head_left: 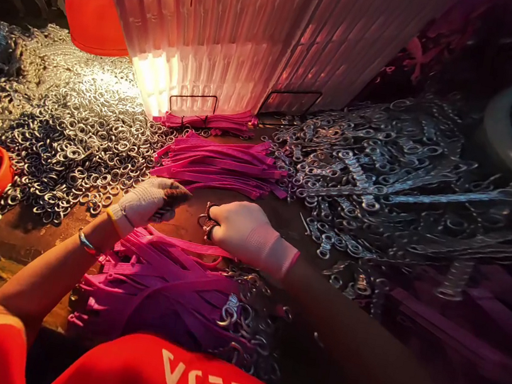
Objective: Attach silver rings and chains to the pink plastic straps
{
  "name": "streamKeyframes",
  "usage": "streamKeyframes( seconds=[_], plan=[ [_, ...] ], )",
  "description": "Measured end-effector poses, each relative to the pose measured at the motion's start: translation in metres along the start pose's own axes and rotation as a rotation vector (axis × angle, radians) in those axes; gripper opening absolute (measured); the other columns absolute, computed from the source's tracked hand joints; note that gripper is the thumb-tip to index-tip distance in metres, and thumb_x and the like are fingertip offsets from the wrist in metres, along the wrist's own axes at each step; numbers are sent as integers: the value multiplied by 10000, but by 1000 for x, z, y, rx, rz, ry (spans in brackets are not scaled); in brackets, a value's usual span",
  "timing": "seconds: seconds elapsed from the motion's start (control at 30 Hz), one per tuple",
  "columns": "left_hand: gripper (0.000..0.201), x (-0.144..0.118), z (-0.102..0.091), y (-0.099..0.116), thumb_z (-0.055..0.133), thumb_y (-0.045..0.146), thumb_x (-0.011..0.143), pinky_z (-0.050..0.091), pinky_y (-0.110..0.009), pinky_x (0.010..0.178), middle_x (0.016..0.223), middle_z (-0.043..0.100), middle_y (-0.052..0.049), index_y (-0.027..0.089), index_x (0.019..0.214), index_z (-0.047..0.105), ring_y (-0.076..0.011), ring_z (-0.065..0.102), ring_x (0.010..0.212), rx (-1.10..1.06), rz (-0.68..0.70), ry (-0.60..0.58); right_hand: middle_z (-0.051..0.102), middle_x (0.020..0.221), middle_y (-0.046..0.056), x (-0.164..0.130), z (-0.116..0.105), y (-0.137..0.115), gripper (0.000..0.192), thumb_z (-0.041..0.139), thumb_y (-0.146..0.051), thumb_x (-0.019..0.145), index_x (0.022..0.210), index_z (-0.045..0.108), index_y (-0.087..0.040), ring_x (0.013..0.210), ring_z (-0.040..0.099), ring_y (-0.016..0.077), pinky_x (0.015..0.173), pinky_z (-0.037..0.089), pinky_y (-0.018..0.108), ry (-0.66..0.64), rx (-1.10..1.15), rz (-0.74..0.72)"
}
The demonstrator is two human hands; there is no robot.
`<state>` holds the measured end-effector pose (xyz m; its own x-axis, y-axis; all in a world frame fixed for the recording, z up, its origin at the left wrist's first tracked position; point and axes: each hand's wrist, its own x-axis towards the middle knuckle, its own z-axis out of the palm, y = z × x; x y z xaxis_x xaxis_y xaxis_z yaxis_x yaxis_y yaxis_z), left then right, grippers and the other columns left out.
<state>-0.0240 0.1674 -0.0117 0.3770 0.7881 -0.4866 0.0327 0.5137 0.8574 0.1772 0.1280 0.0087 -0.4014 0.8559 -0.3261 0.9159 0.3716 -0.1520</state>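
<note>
— Heaps of steel rings left, clasps right, pink straps between.
— Hands?
— Left hand pinching a strap end; right hand clenched on a metal ring.
— Step?
— Probably joining ring to strap; needs threading through squarely.

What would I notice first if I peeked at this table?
Probably the bright pink straps fanned out in the middle of the table, with more pink straps heaped near the person's lap. Then the huge shiny pile of metal rings on the left. Between the straps, the gloved left hand and right hand pinch small parts.
</note>
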Motion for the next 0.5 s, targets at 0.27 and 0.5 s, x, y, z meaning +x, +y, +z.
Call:
streamKeyframes(
  seconds=[0.27,0.5],
  plan=[
    [155,4,48,-17,667,253,791,276,-155,341,485,484,59,171,701,571,-48,401,350,203,5,-211,741,877,101,-18,8,19,191,530,-235,800,842,708,-179,779,628,215,614,287,315,102,113,-2],
    [75,50,79,0,575,169,828,164,-160,322,543,512,30,132,796,632,-38,347,357,-107,-86,-220,605,662,15,-22,79,27,277,416,-365,875,765,596,-186,641,480,167,579,338,273,473,992,286]
  ],
)
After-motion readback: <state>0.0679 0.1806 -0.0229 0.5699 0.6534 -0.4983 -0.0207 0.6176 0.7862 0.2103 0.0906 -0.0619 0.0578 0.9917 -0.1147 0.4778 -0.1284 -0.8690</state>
